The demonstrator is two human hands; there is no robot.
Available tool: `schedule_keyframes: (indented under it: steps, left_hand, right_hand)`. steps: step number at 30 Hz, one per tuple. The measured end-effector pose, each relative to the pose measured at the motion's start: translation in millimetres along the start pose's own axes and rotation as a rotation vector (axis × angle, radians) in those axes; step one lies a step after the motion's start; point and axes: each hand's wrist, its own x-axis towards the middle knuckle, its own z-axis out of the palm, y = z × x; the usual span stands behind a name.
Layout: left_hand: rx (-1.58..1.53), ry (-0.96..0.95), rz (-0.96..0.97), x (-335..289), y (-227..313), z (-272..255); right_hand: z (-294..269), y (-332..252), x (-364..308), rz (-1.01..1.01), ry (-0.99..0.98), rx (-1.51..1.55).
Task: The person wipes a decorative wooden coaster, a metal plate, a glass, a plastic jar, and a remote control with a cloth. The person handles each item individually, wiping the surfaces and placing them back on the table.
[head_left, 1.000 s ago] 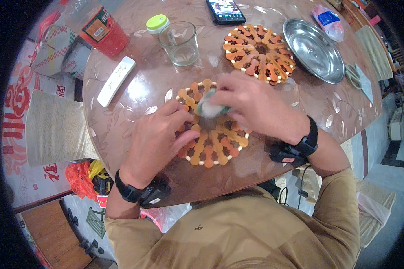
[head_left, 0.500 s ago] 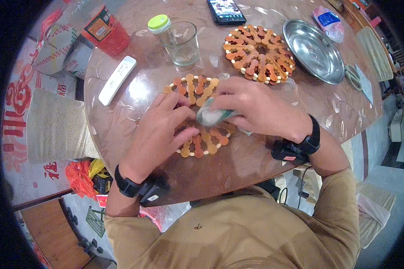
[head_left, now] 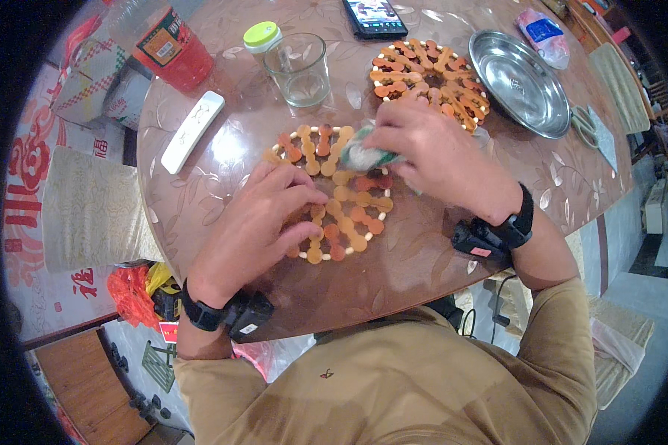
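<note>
In front of me on the table lies a round mat of wooden beads (head_left: 347, 211), with brown and reddish spokes and a rim of small pale beads. Over its left side my left hand (head_left: 269, 211) is bent, fingertips and thumb gripping the mat and hiding that part. A white and green cloth (head_left: 364, 154) is bunched in the closed fingers of my right hand (head_left: 427, 148). The cloth touches the mat's upper right part and covers some spokes. Beyond my right hand sits a second, similar bead mat (head_left: 430, 78), apart from the first.
Behind the mats stand a glass cup (head_left: 297, 70), a green-lidded jar (head_left: 263, 37) and a phone (head_left: 375, 18). A white case (head_left: 193, 132) and a red-filled bottle (head_left: 172, 55) are at left. To the right are a steel plate (head_left: 519, 83), scissors (head_left: 584, 126) and a plastic packet (head_left: 543, 37).
My right hand has moved the cloth up and slightly right, from the mat's middle to its upper right part. The nearer mat has turned slightly counterclockwise, and more of its spokes show.
</note>
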Motion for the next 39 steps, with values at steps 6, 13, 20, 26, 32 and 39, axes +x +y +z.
schedule_keyframes:
  steps: [6,13,20,26,32,39]
  left_hand:
    - [0.08,0.094,-0.117,1,13,1]
    - [-0.041,0.062,-0.195,-1,5,3]
    - [-0.026,0.055,-0.137,2,6,4]
    - [-0.02,0.04,-0.116,2,8,-2]
    - [0.033,0.102,0.042,-3,-7,-12]
    - [-0.028,-0.014,-0.057,-7,-9,-10]
  right_hand:
    - [-6,-8,-1,-0.106,0.037,0.171]
    - [2,-11,-3,-0.094,-0.054,0.026]
    - [1,-22,-3,-0.13,-0.127,0.207]
    - [-1,-1,0,-0.063,-0.004,0.009]
    - [-12,-11,4,-0.136,0.065,0.1]
    - [3,-19,-6,-0.16,-0.138,0.183]
